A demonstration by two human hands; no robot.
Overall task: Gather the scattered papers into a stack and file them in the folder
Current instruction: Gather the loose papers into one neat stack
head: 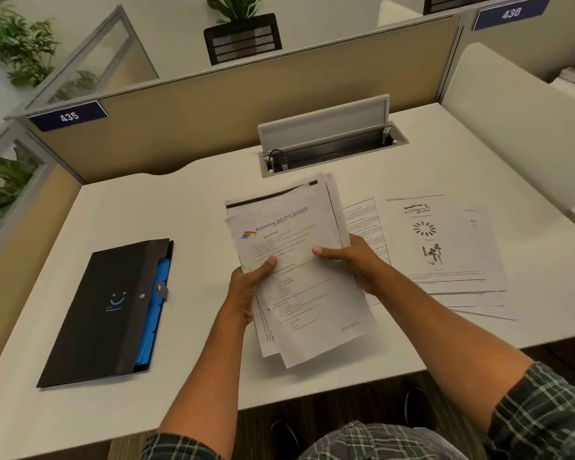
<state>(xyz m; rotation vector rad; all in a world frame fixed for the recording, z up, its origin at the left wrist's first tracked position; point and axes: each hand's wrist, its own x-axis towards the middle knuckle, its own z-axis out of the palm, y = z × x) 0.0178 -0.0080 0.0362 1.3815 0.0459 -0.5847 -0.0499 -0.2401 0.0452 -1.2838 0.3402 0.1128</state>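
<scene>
Hiding most fingers, a sheaf of papers (pixel 299 273) is pinched above the desk (pixel 445 167) by left hand (pixel 249 287) and right hand (pixel 352 263), thumbs on top. More sheets (pixel 445 247) lie right; closed black folder (pixel 107 313) left.

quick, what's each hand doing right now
Left hand: closed on the left edge of the sheaf of papers.
Right hand: closed on the right edge of the same sheaf.
</scene>
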